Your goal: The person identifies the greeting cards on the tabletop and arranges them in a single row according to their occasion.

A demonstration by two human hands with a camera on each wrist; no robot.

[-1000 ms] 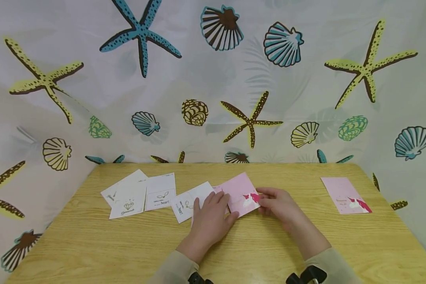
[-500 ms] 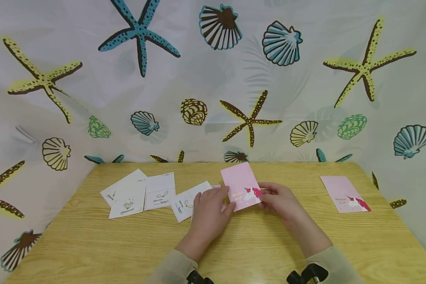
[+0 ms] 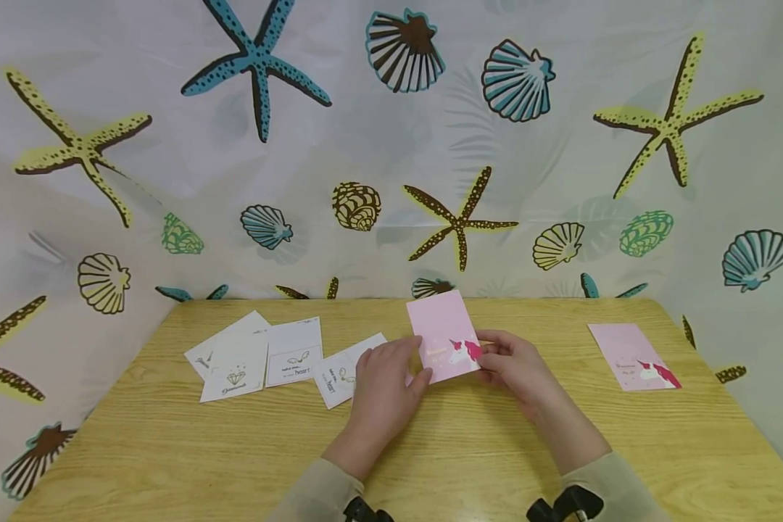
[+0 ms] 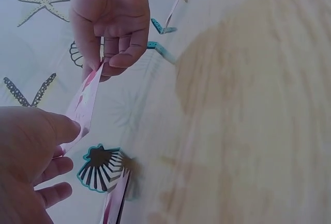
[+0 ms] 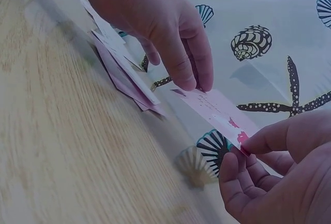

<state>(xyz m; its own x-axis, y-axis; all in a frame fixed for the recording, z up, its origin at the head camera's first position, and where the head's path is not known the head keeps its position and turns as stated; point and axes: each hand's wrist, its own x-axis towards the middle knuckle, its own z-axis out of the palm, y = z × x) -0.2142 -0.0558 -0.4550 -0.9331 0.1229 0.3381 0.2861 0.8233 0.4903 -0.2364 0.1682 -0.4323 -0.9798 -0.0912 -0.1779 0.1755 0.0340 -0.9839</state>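
A pink card with a white unicorn and red mane is held up off the table, tilted, between both hands. My left hand pinches its left edge with thumb and fingers. At its lower right edge, my right hand grips it between thumb and fingers, beside the mane. The left wrist view shows the card nearly edge-on, apart from the table. In the right wrist view, pink cards lie under white ones below the left hand; the head view mostly hides them behind that hand.
A white card with wings lies left of my left hand, partly covered by it. Further left are another winged card and overlapping white cards, one with a diamond. A second unicorn card lies at the right. A shell-patterned cloth hangs behind the table.
The pink unicorn card has risen from the pile and turned more upright. My left hand has gone from lying over the cards to pinching its left edge; the right hand keeps hold.
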